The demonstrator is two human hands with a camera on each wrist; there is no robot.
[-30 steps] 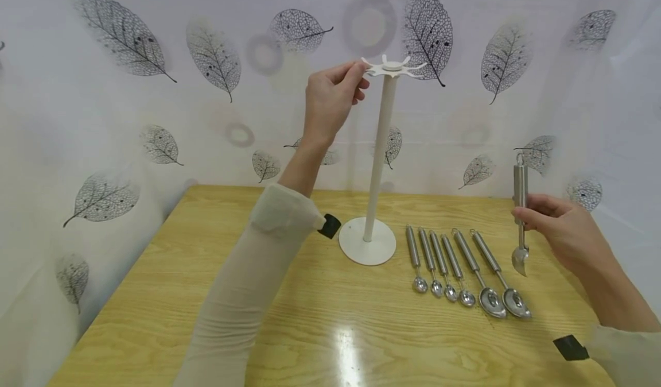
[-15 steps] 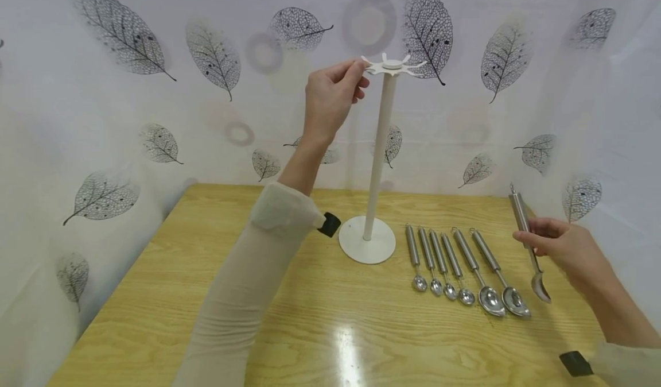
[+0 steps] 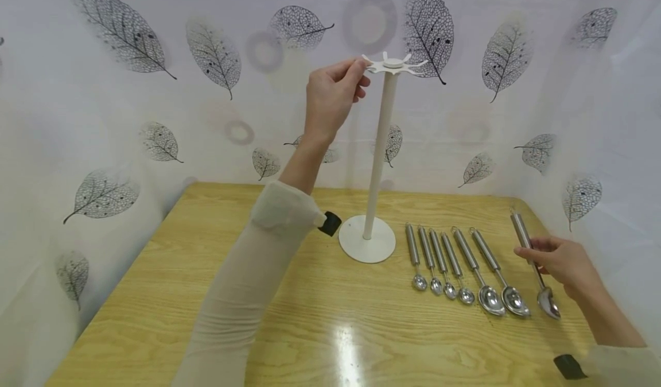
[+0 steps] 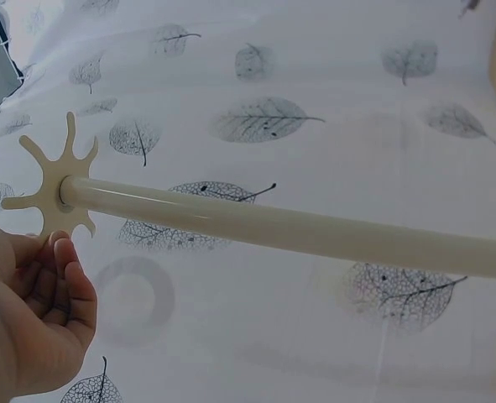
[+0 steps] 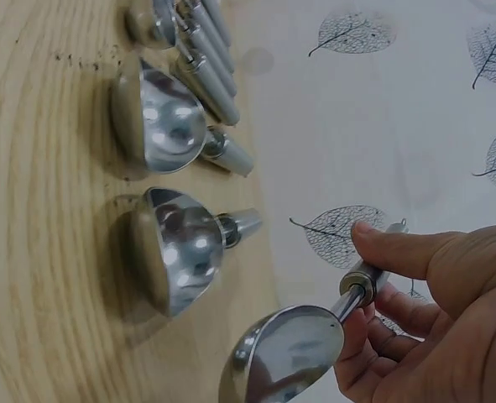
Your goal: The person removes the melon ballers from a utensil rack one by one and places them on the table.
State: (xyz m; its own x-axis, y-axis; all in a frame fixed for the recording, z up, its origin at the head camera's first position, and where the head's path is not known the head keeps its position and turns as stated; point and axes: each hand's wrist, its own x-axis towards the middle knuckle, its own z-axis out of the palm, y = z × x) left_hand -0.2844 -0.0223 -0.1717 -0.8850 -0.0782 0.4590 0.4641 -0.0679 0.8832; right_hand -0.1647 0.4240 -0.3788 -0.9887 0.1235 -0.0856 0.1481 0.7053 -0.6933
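My left hand (image 3: pixel 333 97) pinches one prong of the white hook rack's flat top, between thumb and curled fingers. The hook rack (image 3: pixel 379 151) stands upright on a round base, and its pronged top (image 4: pixel 53 186) also shows in the left wrist view. At the right, my right hand (image 3: pixel 565 266) grips a metal scoop (image 3: pixel 548 303) by its handle, thumb in front. That scoop's bowl (image 5: pixel 294 353) hangs lowest, tilted; whether it touches the table is unclear. Left of it lie two other large scoops (image 3: pixel 515 301) and several smaller ones (image 3: pixel 419 282), in a row.
A wooden table (image 3: pixel 206 295) carries the rack and the scoops. Behind it hangs a white cloth (image 3: pixel 217 117) printed with leaves. The rack's base (image 3: pixel 356 249) stands just left of the scoop row.
My right hand has lowered the scoop toward the table, to the right of the row, and its bowl has swung from upright to slanting rightward. My left hand has stayed on the rack.
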